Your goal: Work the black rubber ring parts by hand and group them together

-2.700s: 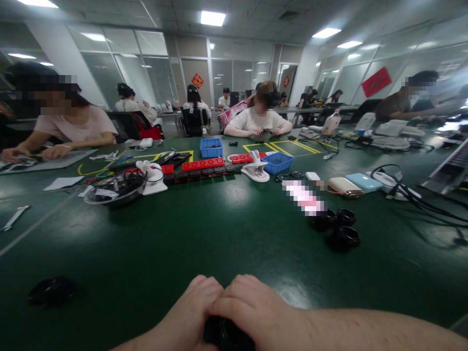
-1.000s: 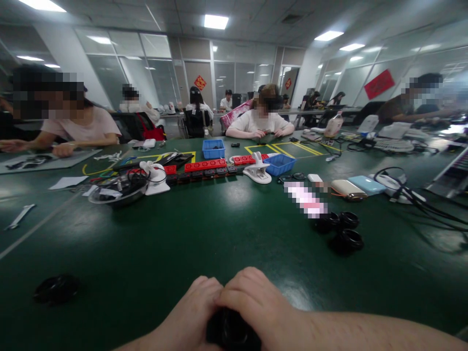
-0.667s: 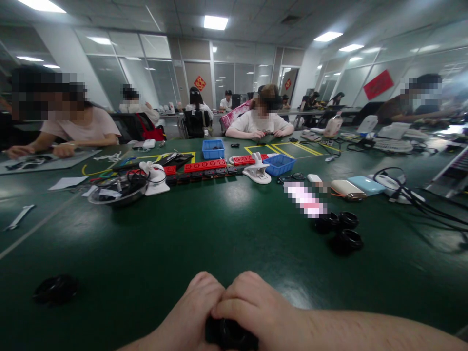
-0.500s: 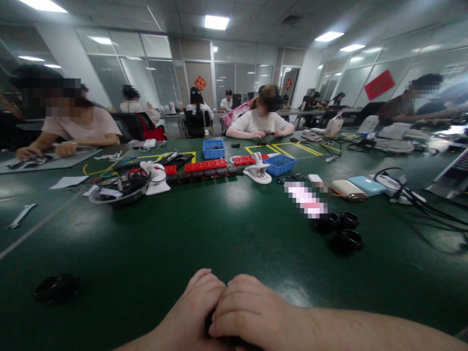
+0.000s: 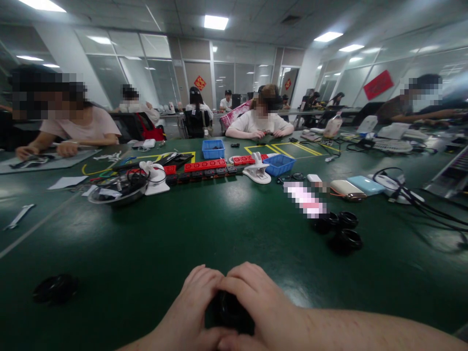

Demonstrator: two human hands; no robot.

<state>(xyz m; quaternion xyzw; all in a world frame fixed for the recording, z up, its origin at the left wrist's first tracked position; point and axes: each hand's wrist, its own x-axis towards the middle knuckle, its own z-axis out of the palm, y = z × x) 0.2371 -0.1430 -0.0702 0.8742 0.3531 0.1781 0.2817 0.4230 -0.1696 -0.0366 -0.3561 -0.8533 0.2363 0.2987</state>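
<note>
My left hand (image 5: 190, 312) and my right hand (image 5: 256, 304) meet at the near edge of the green table (image 5: 219, 229). Both are closed around a small black round part (image 5: 230, 312), which shows in the gap between them. Most of the part is hidden by my fingers. A similar black round part (image 5: 54, 288) lies alone on the table to the left. A group of three black rings (image 5: 338, 229) sits further out to the right.
A round tray with cables (image 5: 117, 190), red power strips (image 5: 204, 165), white clips (image 5: 256, 171), two blue bins (image 5: 278, 163), phones and power banks (image 5: 347, 187) and black cables (image 5: 420, 197) lie across the table. Several other people sit working around it.
My hands stayed together at the near edge, shifting slightly around the black part. The gap between them has opened, so more of the part shows now than half a second ago.
</note>
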